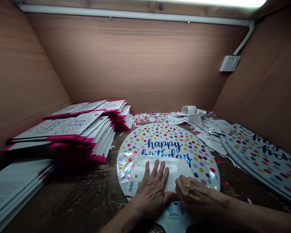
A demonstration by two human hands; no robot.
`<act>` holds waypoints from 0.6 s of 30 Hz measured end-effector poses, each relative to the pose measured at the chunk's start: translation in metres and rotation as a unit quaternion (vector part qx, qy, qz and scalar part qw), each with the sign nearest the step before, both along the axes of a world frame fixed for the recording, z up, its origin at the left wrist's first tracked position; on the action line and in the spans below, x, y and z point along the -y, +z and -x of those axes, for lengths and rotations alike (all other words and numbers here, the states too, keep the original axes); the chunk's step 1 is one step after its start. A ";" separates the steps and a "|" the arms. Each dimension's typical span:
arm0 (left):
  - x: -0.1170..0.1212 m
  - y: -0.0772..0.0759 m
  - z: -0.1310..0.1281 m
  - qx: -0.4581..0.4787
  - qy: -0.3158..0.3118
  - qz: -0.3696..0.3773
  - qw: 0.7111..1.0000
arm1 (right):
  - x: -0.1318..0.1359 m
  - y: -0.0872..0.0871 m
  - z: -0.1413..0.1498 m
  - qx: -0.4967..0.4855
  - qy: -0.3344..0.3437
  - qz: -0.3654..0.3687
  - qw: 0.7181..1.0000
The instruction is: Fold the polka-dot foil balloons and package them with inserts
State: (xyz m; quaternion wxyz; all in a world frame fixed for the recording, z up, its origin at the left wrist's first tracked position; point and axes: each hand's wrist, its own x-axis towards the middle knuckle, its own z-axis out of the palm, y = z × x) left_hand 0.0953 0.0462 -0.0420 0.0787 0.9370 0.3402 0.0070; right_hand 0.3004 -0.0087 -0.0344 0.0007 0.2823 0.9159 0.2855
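Observation:
A flat round foil balloon (203, 152) with coloured dots and blue "happy birthday" lettering lies in front of me. Its narrow tail, marked "prima", points toward me. On its lower half rests a white printed card sleeve (142, 168) with a barcode and a pale flap at the right. My left hand (152, 187) presses flat on the sleeve, fingers spread. At the sleeve's right edge my right hand (192, 192) is closed with bent fingers, apparently pinching that edge; the fingertips are partly hidden.
Pink-edged printed sleeves (87, 136) are piled at the left, with more white sleeves (16, 184) at the near left. Further dotted balloons (262, 158) lie stacked at the right. Paper strips (208, 126) and scraps lie along the back. Wooden panels (140, 64) enclose the worktop; a socket (230, 63) is on the right.

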 end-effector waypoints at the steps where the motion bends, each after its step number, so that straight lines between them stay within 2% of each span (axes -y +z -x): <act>1: 0.000 0.000 0.000 0.001 -0.001 0.004 1.000 | -0.002 0.006 0.001 0.014 0.024 -0.008 1.000; 3: 0.000 0.001 0.000 0.004 -0.001 0.010 1.000 | -0.007 0.019 0.001 0.033 0.051 -0.001 0.998; 5: 0.000 0.003 0.000 0.009 -0.003 0.015 1.000 | -0.013 0.027 0.002 0.024 0.054 0.044 0.997; 7: 0.001 0.004 0.000 0.014 -0.003 0.021 1.000 | -0.016 0.027 0.002 0.003 0.054 0.095 0.994; 10: 0.002 0.006 0.000 0.018 -0.002 0.026 1.000 | -0.019 0.019 0.002 -0.009 0.050 0.105 0.993; 12: 0.002 0.007 0.000 0.017 0.000 0.028 0.999 | -0.024 0.015 0.003 -0.009 0.029 0.096 0.995; 14: 0.002 0.007 -0.001 0.015 0.003 0.029 0.999 | -0.035 0.019 -0.001 -0.013 -0.001 0.090 0.996; 16: 0.002 0.006 -0.002 0.012 0.004 0.032 0.999 | -0.048 0.030 -0.013 -0.021 -0.040 0.080 0.996; 18: 0.002 0.005 -0.001 0.013 0.003 0.036 0.999 | -0.055 0.044 -0.038 -0.066 -0.087 0.062 0.992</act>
